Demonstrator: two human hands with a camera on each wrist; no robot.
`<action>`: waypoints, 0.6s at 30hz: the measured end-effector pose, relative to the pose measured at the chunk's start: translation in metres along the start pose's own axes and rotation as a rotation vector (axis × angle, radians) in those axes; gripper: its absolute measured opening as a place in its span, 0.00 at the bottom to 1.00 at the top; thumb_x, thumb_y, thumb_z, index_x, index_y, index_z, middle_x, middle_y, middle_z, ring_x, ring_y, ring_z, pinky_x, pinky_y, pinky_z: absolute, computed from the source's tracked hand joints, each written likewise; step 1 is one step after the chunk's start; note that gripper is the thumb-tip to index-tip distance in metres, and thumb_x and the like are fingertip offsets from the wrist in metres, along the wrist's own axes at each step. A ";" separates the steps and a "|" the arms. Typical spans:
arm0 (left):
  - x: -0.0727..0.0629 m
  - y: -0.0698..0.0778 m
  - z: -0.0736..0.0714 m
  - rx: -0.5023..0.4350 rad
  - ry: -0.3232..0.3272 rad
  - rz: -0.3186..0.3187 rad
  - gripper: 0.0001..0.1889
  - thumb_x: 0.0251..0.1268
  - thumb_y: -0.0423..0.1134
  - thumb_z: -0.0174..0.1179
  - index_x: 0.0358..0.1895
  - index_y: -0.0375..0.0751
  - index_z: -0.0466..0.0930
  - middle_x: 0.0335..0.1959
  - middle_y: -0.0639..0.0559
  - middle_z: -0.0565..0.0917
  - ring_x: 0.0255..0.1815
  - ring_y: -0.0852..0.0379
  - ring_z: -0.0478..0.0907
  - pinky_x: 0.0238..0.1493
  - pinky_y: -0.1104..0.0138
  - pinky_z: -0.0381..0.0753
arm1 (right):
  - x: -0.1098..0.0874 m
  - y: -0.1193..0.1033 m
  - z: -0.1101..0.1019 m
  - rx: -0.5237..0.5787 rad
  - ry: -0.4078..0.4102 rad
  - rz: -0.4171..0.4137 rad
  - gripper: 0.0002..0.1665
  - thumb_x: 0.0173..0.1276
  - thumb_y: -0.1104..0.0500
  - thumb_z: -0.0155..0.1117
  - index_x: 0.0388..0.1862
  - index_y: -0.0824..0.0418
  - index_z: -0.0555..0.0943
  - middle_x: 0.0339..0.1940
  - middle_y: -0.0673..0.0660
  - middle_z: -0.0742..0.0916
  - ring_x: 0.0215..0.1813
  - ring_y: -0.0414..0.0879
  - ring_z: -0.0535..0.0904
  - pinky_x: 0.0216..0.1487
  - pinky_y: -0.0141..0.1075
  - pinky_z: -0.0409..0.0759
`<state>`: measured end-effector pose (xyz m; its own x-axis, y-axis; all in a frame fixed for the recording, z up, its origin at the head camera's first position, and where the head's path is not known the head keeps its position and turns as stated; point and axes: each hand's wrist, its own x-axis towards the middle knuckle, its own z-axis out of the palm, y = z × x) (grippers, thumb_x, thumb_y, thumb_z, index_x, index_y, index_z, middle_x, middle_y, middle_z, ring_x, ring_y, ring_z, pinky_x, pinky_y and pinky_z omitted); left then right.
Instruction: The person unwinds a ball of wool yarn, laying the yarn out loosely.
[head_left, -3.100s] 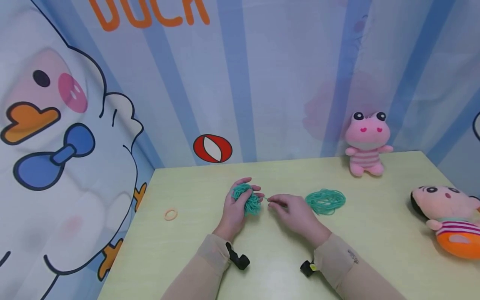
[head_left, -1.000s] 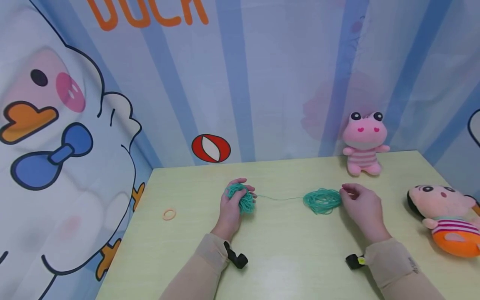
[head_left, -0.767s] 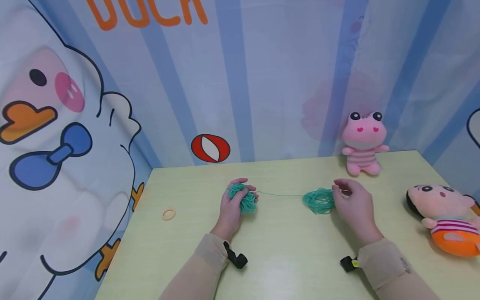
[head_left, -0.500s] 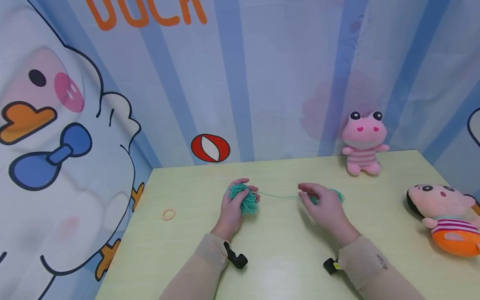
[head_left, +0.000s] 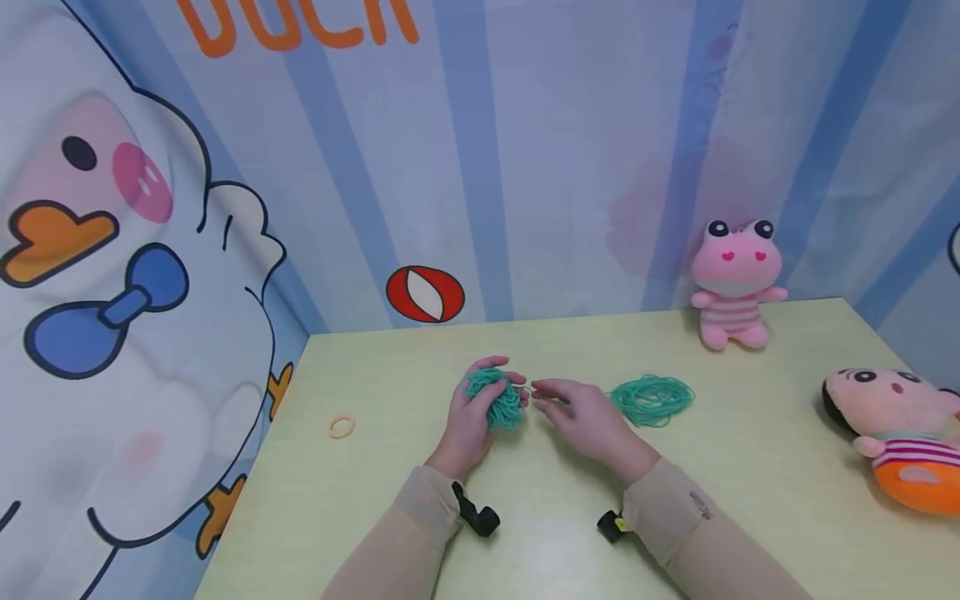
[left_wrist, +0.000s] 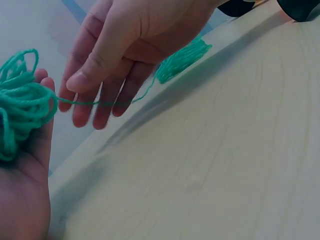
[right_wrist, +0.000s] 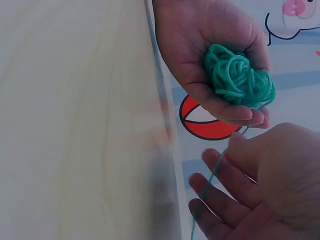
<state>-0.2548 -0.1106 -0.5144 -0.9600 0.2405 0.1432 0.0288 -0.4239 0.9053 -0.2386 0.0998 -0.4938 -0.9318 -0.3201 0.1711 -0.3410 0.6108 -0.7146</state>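
My left hand holds a looped bundle of green yarn, thumb across it and fingers behind. In the right wrist view the yarn bundle sits in the cupped palm. Close by on the right is my right hand, its fingers loosely extended and thumb apart from them. A single yarn strand runs from the bundle across the right hand's fingers. It leads on to a loose yarn coil on the table, partly behind the right hand.
An orange ring-shaped band lies on the table at left. A pink plush frog-like toy sits at the back right. Another plush toy lies at the right edge. A printed cloth hangs behind.
My right hand went out beyond the yarn coil, then swept back left along the strand to beside my left hand. The left hand kept the bundle nearly in place.
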 end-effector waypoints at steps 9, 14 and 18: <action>0.002 -0.002 -0.002 0.005 0.013 0.001 0.22 0.87 0.33 0.51 0.75 0.28 0.63 0.50 0.50 0.90 0.43 0.54 0.91 0.54 0.63 0.93 | -0.002 0.002 -0.002 0.049 0.067 0.061 0.12 0.85 0.59 0.64 0.58 0.59 0.91 0.48 0.53 0.96 0.55 0.51 0.93 0.62 0.53 0.90; 0.003 -0.003 -0.003 0.093 0.074 0.009 0.19 0.86 0.34 0.54 0.72 0.33 0.70 0.49 0.53 0.91 0.42 0.57 0.90 0.52 0.66 0.92 | -0.008 0.004 -0.014 0.115 0.182 0.069 0.14 0.87 0.55 0.62 0.58 0.60 0.89 0.46 0.54 0.95 0.51 0.49 0.91 0.55 0.44 0.90; 0.002 -0.003 -0.004 0.208 0.118 0.024 0.21 0.84 0.35 0.58 0.73 0.32 0.72 0.50 0.54 0.91 0.51 0.49 0.89 0.54 0.70 0.89 | -0.013 0.006 -0.027 0.178 0.288 0.064 0.13 0.87 0.57 0.61 0.57 0.62 0.88 0.46 0.58 0.95 0.50 0.50 0.90 0.49 0.31 0.87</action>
<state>-0.2578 -0.1120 -0.5181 -0.9839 0.1239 0.1291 0.0970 -0.2367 0.9667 -0.2318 0.1272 -0.4826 -0.9561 -0.0516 0.2885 -0.2772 0.4792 -0.8328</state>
